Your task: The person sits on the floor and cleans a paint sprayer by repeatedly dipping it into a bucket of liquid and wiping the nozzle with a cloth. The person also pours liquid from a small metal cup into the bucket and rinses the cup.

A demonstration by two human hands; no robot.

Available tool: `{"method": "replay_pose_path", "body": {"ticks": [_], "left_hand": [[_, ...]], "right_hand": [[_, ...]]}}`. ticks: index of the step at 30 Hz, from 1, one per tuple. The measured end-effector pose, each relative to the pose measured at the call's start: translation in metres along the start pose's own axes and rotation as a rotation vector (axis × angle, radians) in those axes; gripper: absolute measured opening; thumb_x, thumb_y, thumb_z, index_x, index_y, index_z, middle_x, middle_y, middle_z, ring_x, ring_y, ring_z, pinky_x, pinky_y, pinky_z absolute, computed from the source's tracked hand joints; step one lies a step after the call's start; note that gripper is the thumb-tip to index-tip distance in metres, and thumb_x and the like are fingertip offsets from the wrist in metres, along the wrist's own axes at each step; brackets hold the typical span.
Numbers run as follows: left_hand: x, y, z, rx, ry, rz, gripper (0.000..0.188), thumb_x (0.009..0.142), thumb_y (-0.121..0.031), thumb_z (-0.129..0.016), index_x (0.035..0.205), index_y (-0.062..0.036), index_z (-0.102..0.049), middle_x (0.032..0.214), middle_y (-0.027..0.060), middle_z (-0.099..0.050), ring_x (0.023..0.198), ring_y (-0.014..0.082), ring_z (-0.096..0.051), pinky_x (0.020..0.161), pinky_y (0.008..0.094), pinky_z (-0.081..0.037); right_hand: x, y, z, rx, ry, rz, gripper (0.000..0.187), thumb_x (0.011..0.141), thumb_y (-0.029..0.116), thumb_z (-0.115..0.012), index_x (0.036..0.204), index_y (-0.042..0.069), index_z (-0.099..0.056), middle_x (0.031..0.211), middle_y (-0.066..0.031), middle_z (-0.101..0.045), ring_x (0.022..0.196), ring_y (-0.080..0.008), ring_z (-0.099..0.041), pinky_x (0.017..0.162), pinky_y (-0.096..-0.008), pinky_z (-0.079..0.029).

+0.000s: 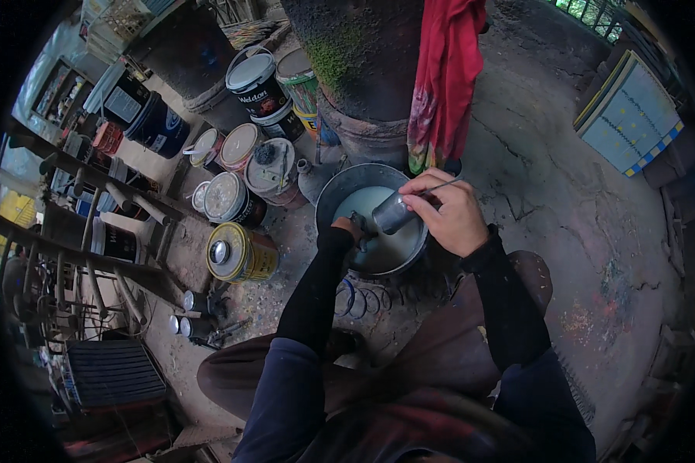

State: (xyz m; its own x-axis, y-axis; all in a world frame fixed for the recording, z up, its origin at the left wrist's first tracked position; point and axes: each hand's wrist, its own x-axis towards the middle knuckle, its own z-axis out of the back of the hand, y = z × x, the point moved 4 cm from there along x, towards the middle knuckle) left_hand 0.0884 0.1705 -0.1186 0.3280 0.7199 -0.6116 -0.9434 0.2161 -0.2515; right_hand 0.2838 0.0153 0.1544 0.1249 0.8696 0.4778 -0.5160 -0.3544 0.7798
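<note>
A round dark basin point(326, 193) of cloudy whitish liquid point(371, 199) stands before me. My right hand point(452, 216) is closed round a grey metal cup point(393, 214), tilted over the basin's right half. A thin rod point(442, 184) shows at the top of that hand; I cannot tell whether it belongs to the cup. Inside the basin on the left, my left hand point(350, 226) is closed at the liquid, beside a small wet grey object point(364, 230) whose kind I cannot make out. Its fingers are mostly hidden.
Several lidded paint buckets point(226, 197) crowd the floor on the left, with a yellow can point(242, 253) nearest. Spray guns with metal cups point(197, 322) lie left of my knee. A coiled hose point(361, 299) rests below the basin. Behind stand a large drum point(363, 85) and red cloth point(448, 69).
</note>
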Motion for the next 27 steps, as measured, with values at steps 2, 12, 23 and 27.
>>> {"method": "replay_pose_path", "body": {"ticks": [2,12,23,27], "left_hand": [[0.001,0.002,-0.001,-0.026,-0.017,-0.001,0.044,0.077,-0.04,-0.067,0.096,-0.0003,-0.07,0.1,0.0191,-0.068,0.098,0.0309,-0.066,0.084,0.0386,-0.052],[0.005,0.01,-0.007,-0.102,-0.04,0.033,0.046,0.074,-0.042,-0.071,0.092,-0.0002,-0.07,0.098,0.0192,-0.068,0.096,0.0313,-0.066,0.082,0.0384,-0.053],[0.044,0.032,-0.034,0.102,-0.048,-0.052,0.047,0.076,-0.043,-0.069,0.098,-0.0019,-0.07,0.102,0.0186,-0.068,0.099,0.0306,-0.065,0.084,0.0378,-0.053],[0.046,0.027,-0.033,0.039,-0.024,-0.071,0.045,0.078,-0.042,-0.067,0.099,-0.0028,-0.07,0.103,0.0188,-0.068,0.1,0.0304,-0.065,0.085,0.0378,-0.053]], "right_hand": [[0.0,0.001,0.0,-0.003,0.007,0.009,0.008,0.082,0.001,-0.065,0.089,-0.002,-0.066,0.085,-0.0105,-0.064,0.072,-0.019,-0.065,0.063,-0.0278,-0.051],[0.001,0.003,-0.003,0.024,-0.006,-0.003,0.009,0.082,0.002,-0.065,0.09,-0.002,-0.067,0.085,-0.0107,-0.064,0.071,-0.0193,-0.065,0.063,-0.0279,-0.051],[0.004,0.008,-0.005,0.018,0.013,0.019,0.009,0.082,0.002,-0.065,0.091,-0.001,-0.067,0.086,-0.0101,-0.064,0.073,-0.019,-0.065,0.063,-0.0282,-0.051],[0.003,0.005,-0.002,0.008,0.007,0.005,0.009,0.082,0.002,-0.066,0.09,-0.001,-0.067,0.085,-0.0101,-0.064,0.072,-0.0188,-0.065,0.063,-0.028,-0.051]]}}
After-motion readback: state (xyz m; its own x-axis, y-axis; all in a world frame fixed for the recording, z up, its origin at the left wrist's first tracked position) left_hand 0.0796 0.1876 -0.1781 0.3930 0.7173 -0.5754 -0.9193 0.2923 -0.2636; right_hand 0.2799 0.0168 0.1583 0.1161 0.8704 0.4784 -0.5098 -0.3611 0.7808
